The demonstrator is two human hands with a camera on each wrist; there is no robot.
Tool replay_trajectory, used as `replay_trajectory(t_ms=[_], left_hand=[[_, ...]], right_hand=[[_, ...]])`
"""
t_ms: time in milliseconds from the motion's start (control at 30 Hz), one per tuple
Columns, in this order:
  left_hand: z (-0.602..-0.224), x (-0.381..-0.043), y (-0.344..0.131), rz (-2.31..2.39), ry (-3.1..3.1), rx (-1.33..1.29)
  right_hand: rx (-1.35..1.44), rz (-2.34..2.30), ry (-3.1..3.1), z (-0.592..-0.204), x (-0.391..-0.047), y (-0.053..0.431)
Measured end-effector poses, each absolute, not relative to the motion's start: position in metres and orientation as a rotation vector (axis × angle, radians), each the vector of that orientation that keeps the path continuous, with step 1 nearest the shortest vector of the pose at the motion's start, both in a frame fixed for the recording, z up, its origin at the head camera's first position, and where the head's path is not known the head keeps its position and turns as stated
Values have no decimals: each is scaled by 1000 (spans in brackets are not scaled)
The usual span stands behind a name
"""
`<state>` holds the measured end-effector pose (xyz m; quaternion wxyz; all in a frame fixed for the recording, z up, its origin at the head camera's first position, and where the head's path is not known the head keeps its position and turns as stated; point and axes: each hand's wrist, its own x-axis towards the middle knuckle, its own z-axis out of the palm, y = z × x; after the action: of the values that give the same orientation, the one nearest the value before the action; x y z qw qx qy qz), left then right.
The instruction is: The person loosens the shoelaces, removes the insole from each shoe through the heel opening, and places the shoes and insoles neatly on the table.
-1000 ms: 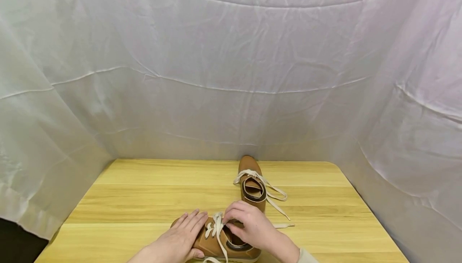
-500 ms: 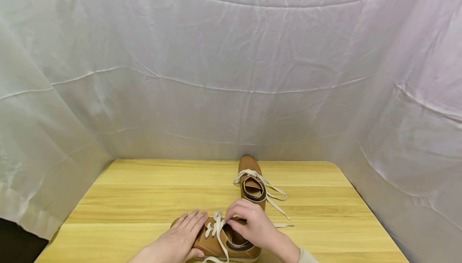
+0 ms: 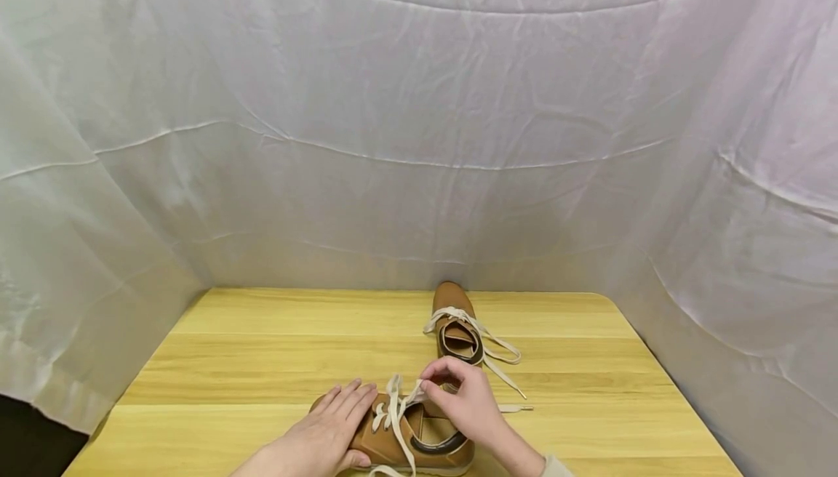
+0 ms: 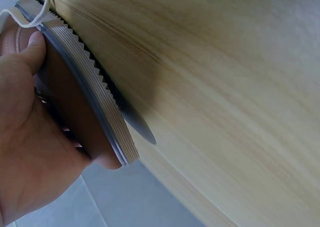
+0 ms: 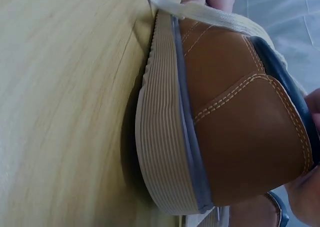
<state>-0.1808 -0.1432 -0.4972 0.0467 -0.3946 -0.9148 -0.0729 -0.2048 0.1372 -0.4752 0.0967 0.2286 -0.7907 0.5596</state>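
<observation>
A brown shoe [image 3: 380, 449] with a dark collar lies sideways at the table's front, toe left. My left hand [image 3: 330, 426] rests across its toe, fingers straight; in the left wrist view its thumb [image 4: 34, 52] lies along the shoe's side. Thumb and fingertips of my right hand [image 3: 468, 401] pinch a pale strip, apparently the cream shoelace [image 3: 396, 419], above the shoe's opening. The right wrist view has the shoe's heel [image 5: 245, 142] close up, with the lace [image 5: 215, 14] hanging over its side; most of the right hand is out of that view.
A second brown shoe [image 3: 452, 301] stands behind, toe to the back, its loose laces [image 3: 500, 352] trailing right. Another lace tip [image 3: 517, 409] lies on the wooden table [image 3: 249, 368]. Pale cloth [image 3: 419, 193] hangs at the back and both sides.
My right hand has risen slightly and moved right, drawing the pinched strip up from the shoe; more of the opening shows. The left hand has stayed on the toe.
</observation>
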Motion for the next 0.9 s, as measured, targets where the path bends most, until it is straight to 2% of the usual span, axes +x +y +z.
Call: replay_trajectory(t_ms=[167,367,733,900], left_hand=[[-498,-180,-143,-212,-2774,-1206],[-497,-180,-143,-232,-2813,-1193],[-497,-180,-143,-202,-2765,-1196],[-497,-180,-143,-189,-2756,-1199]], right_hand=[[556,1697,-2396,-474,-203,137],[626,1587,-2410,-473,-203,138],[1161,1101,-2145,-463,-206,139],[1306,937,-2161,-459,-206,138]])
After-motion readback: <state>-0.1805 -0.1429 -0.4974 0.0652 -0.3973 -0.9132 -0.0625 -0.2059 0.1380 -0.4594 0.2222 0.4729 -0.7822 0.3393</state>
